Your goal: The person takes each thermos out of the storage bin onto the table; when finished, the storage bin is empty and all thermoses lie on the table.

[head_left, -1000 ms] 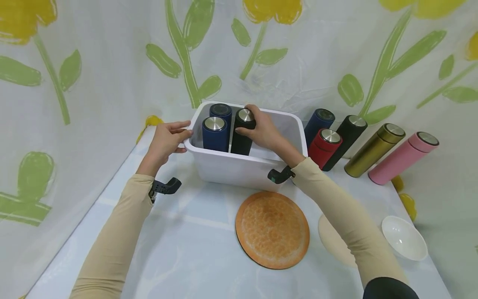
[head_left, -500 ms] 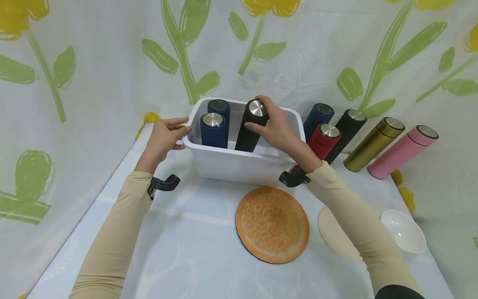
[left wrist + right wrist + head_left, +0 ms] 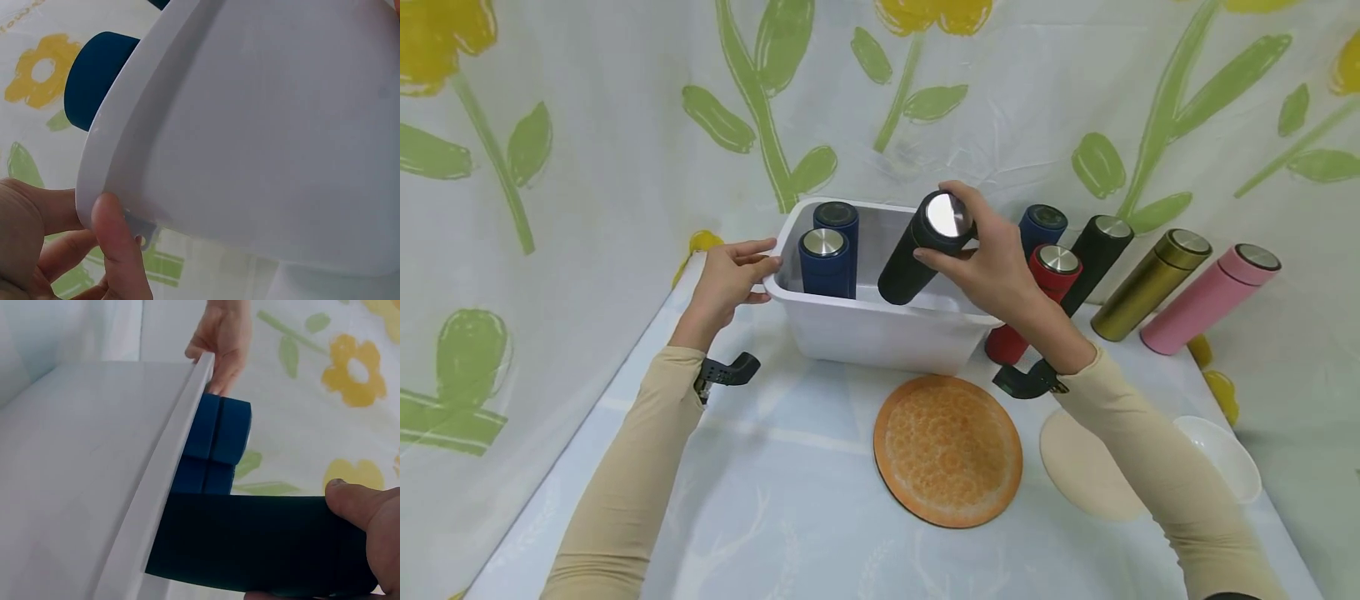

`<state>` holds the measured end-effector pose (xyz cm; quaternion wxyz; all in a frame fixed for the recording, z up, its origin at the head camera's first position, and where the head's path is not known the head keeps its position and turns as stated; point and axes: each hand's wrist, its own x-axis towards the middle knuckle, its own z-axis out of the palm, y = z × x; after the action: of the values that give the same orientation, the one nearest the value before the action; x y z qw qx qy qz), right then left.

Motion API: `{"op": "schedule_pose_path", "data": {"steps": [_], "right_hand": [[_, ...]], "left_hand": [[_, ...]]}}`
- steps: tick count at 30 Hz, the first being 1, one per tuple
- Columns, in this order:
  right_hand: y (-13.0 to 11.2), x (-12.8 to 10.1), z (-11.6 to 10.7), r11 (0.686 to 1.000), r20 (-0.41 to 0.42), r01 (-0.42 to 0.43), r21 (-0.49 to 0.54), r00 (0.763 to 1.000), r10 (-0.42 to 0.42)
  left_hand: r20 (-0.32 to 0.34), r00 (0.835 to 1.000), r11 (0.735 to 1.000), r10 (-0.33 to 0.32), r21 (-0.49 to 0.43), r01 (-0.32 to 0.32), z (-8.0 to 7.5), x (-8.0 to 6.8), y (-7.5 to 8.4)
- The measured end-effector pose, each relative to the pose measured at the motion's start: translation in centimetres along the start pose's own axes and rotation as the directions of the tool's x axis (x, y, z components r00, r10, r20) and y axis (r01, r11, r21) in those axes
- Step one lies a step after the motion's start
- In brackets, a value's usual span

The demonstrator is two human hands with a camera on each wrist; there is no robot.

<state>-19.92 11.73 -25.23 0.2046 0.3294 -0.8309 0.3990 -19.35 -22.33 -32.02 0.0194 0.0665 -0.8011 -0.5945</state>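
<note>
My right hand point(image 3: 992, 254) grips a black thermos point(image 3: 904, 262) with a silver lid near its top. The thermos is tilted, its lid leaning right, and is raised partly out of a white plastic bin point(image 3: 880, 333). In the right wrist view the black thermos point(image 3: 250, 544) sticks out past the bin's rim, its lower end hidden behind the wall. With thumb and fingers, my left hand point(image 3: 724, 279) pinches the rim at the bin's left end; the left wrist view shows a thumb point(image 3: 115, 231) against the outer wall. Two blue thermoses point(image 3: 825, 275) stand inside the bin at the left.
Right of the bin stand a blue thermos point(image 3: 1042, 220), a red one point(image 3: 1057, 268), a black one point(image 3: 1097, 246), a gold one point(image 3: 1150, 283) and a pink one point(image 3: 1210, 300). In front lie an orange-brown round mat point(image 3: 947, 450), a beige disc point(image 3: 1082, 467) and a white bowl point(image 3: 1232, 458).
My right hand has lifted the black thermos up and to the right, and it has gone from upright to tilted. The left hand has stayed at the bin's rim.
</note>
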Motion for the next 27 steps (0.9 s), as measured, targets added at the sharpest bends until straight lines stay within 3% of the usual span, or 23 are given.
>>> {"op": "schedule_pose_path", "data": {"steps": [5,13,19,27], "right_hand": [[-0.7,-0.8,-1.1,0.999,-0.045,0.043,-0.016,0.998,-0.044],[-1.7,-2.1,-3.7,0.991,-0.097,0.13,-0.041,0.986,-0.133],[-2.5,-2.5,-5.4,0.989,-0.112,0.131,-0.061,0.984,-0.137],[-3.3,-3.0,-7.2,0.994,-0.115,0.1,-0.045,0.988,-0.105]], "left_hand": [[0.023,1.0,1.0,-0.003,0.009,0.003,-0.4,0.0,0.0],[0.12,0.993,0.999,-0.006,0.032,0.002,-0.9,0.4,0.4],[0.188,0.981,0.999,-0.049,0.015,0.047,-1.5,0.4,0.8],[0.196,0.978,0.998,-0.064,0.006,0.064,-1.6,0.4,1.1]]}}
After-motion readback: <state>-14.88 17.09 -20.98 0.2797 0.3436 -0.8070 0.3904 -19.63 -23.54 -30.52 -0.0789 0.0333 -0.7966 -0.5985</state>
